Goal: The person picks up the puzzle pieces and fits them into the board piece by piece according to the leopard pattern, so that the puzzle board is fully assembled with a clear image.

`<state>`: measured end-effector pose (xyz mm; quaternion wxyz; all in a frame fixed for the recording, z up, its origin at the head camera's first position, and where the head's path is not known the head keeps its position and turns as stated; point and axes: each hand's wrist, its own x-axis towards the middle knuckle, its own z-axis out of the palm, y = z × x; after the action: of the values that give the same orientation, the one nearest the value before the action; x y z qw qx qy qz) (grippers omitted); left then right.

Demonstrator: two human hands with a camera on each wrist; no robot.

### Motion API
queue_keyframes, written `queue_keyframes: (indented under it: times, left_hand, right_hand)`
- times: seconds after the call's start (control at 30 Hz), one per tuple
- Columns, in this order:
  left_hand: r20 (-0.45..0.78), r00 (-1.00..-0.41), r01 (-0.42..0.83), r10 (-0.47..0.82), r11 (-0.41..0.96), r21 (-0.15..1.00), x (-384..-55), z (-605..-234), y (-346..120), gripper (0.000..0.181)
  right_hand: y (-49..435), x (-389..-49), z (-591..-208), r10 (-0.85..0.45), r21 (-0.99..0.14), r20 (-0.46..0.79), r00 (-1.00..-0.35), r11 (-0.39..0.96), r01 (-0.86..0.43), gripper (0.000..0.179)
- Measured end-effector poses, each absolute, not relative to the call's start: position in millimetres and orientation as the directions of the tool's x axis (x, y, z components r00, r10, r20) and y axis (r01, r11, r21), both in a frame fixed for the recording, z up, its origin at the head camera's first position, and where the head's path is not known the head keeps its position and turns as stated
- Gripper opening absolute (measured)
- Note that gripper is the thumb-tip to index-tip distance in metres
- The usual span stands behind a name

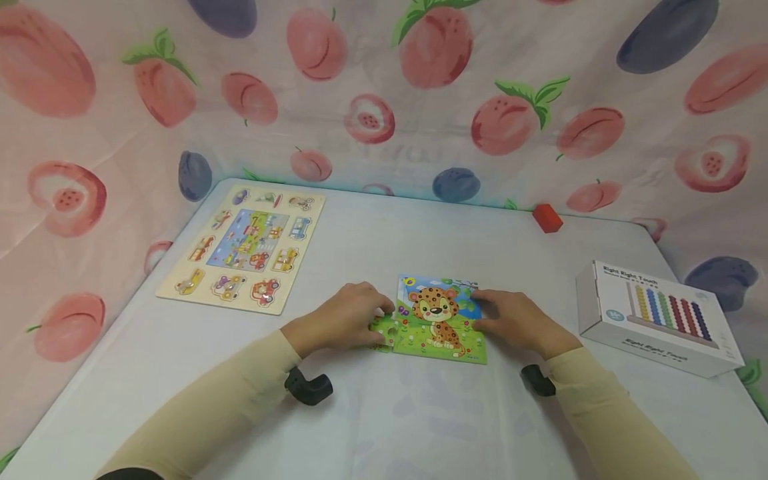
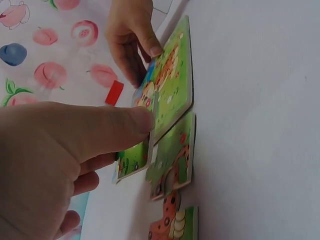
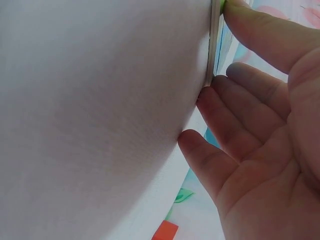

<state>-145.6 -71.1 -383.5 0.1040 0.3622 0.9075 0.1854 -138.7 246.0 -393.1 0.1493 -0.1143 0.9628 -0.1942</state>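
A square leopard picture puzzle [image 1: 441,320] lies flat on the table. At its left edge my left hand [image 1: 345,317] pinches a green jigsaw piece [image 2: 136,159], the thumb on top and the other fingers curled beyond it. Below that thumb, a loose leopard-print jigsaw piece [image 2: 172,162] lies against the puzzle's edge, with another spotted piece [image 2: 180,225] nearer the wrist camera. My right hand [image 1: 519,320] rests at the puzzle's right edge, thumb and forefinger apart over the border. In the right wrist view its other fingertips touch the table beside the edge.
A wooden vehicle peg board [image 1: 180,267] lies at the back left. To the right stands a white bead-abacus box [image 1: 654,333], and a red block [image 1: 547,218] sits near the back edge. A fruit-print curtain [image 1: 414,127] hangs behind and at the sides.
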Motion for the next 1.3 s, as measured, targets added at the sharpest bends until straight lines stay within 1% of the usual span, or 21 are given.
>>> queue_keyframes:
  times: [0.17, 0.33, 0.67, 0.97, 1.13, 1.3]
  left_hand:
    - [-0.052, -0.713, 0.613, 0.7, 0.657, 0.438, -144, -385, -64, 0.046]
    - [-0.035, -0.7, 0.629, 0.713, 0.64, 0.442, -143, -388, -59, 0.046]
    - [-0.012, -0.678, 0.672, 0.735, 0.626, 0.395, -144, -395, -47, 0.045]
    - [-0.026, -0.68, 0.675, 0.733, 0.64, 0.368, -144, -396, -37, 0.042]
    - [-0.037, -0.687, 0.671, 0.726, 0.653, 0.352, -143, -398, -32, 0.044]
    - [-0.025, -0.689, 0.673, 0.724, 0.653, 0.347, -142, -399, -30, 0.043]
  right_hand:
    - [246, -139, -393, -0.277, -0.407, -0.245, -0.929, 0.899, -0.161, 0.062]
    - [246, -139, -393, -0.276, -0.406, -0.245, -0.929, 0.9, -0.16, 0.062]
    - [245, -139, -392, -0.273, -0.397, -0.253, -0.928, 0.904, -0.158, 0.063]
    - [245, -139, -393, -0.275, -0.405, -0.252, -0.928, 0.901, -0.157, 0.063]
    - [245, -139, -393, -0.272, -0.399, -0.255, -0.928, 0.904, -0.156, 0.064]
    - [245, -138, -392, -0.269, -0.4, -0.255, -0.929, 0.904, -0.152, 0.064]
